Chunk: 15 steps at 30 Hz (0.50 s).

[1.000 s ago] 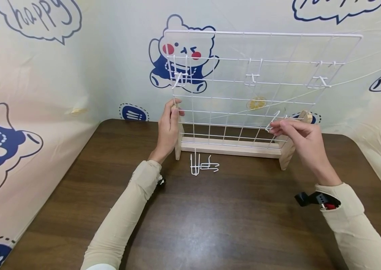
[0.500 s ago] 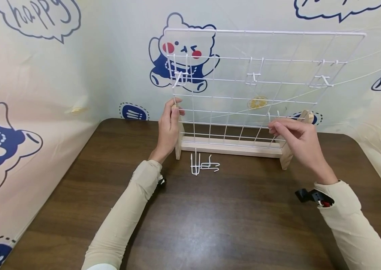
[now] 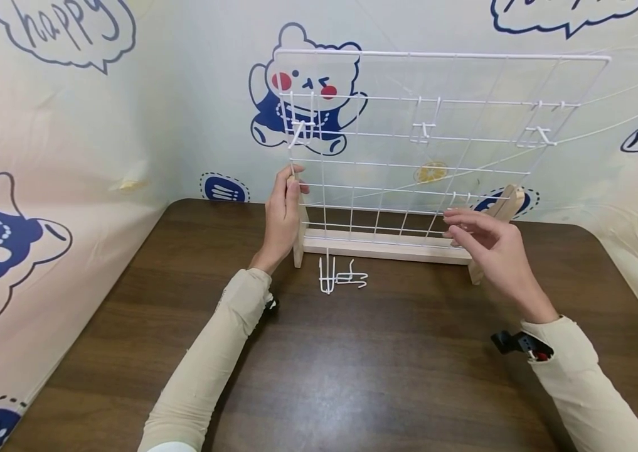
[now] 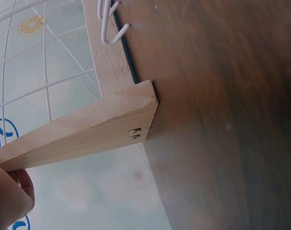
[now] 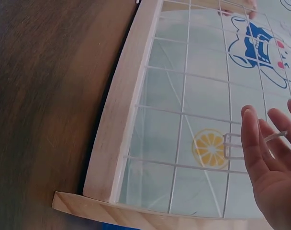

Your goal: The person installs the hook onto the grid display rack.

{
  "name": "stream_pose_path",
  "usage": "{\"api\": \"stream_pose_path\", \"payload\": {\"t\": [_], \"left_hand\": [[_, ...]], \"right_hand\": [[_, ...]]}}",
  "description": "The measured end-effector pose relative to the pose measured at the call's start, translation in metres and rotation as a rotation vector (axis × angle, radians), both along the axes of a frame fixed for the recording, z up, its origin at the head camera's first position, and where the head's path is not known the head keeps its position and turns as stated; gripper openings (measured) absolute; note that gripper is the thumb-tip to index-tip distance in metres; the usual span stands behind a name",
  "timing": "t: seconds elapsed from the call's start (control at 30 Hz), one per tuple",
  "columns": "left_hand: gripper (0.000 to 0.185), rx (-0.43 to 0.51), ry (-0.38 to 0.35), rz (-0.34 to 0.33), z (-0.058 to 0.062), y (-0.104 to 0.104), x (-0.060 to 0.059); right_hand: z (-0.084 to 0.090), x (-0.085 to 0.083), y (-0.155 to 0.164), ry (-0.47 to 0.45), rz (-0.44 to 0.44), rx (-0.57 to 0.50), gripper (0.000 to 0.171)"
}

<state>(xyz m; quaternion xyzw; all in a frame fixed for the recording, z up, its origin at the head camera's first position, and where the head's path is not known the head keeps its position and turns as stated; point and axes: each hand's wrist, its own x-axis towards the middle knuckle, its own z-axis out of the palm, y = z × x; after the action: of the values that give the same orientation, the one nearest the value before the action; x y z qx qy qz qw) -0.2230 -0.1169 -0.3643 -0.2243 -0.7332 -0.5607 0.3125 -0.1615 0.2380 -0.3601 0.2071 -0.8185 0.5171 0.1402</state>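
A white wire grid panel (image 3: 443,55) stands in a wooden stand (image 3: 386,247). My left hand (image 3: 283,210) grips the top of the stand's left wooden upright (image 4: 88,129), at the panel's edge. At the lower right of the panel hangs a white wire hook (image 5: 226,145), largely covered by my right hand (image 3: 490,254) in the head view. The right hand's fingers are spread loosely around the hook's prong, not pinching it. Higher up on the grid hang a left hook (image 3: 298,129), a middle hook (image 3: 423,130) and a right hook (image 3: 539,133).
Two loose white hooks (image 3: 327,285) lie together on the brown wooden table (image 3: 319,370), in front of the stand's left part. A patterned cloth backdrop (image 3: 206,113) rises behind and beside the table.
The right hand brought a hook onto the lower right of the grid, then let go, its fingers loosening and moving slightly down. The left hand has stayed in place.
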Motion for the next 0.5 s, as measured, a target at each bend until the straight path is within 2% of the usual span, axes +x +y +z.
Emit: {"api": "stream_pose_path", "payload": {"t": [0.27,0.5], "left_hand": [[0.027,0.004,-0.004,0.012,-0.001,0.001,0.001],[0.026,0.002,0.007,0.019,-0.001,0.001,0.0]], "right_hand": [[0.001,0.008,-0.002,0.046,-0.054,0.069,0.026],[0.006,0.016,-0.011,0.081,-0.037,0.077,0.03]]}}
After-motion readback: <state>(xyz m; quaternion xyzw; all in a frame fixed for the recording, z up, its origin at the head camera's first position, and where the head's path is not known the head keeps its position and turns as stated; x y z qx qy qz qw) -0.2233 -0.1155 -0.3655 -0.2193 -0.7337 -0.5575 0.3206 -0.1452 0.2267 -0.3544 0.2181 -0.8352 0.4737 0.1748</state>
